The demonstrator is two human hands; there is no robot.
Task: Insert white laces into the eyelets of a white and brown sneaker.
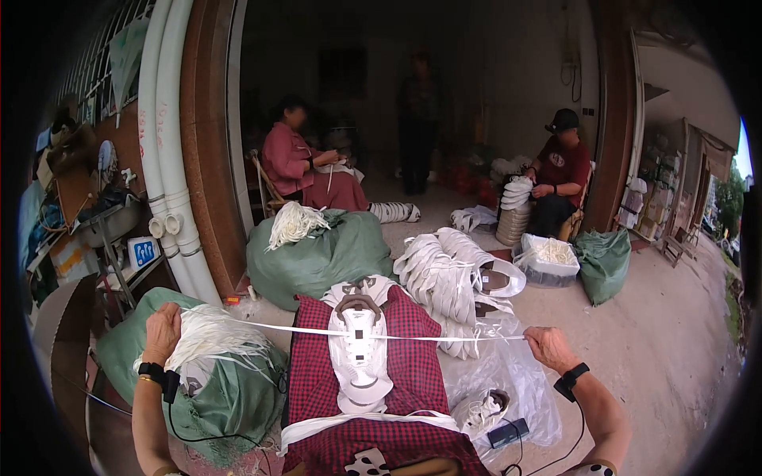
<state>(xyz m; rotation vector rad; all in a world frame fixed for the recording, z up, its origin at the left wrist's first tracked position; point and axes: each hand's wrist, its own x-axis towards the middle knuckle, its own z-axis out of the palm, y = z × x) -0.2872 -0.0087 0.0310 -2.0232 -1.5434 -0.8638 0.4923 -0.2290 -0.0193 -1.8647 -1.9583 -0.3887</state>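
A white shoe upper (361, 377) with a brown collar lies on a red-and-black checked cloth (313, 389) in front of me. A flat white shoelace (444, 339) crosses the upper near its middle and is pulled taut to both sides. My left hand (163, 332) grips one end, out at the left over a green sack. The other end is pinched in my right hand (553, 349), out at the right above a clear plastic sheet. Both hands are closed and well away from the upper.
Loose white laces (218, 337) lie on the green sack (230, 412) at left. Another green sack (317, 254) stands ahead. Stacked white uppers (435, 274) are at right-centre. A laced shoe (484, 412) and a dark phone-like device (508, 433) rest on plastic. Two people sit beyond; another stands.
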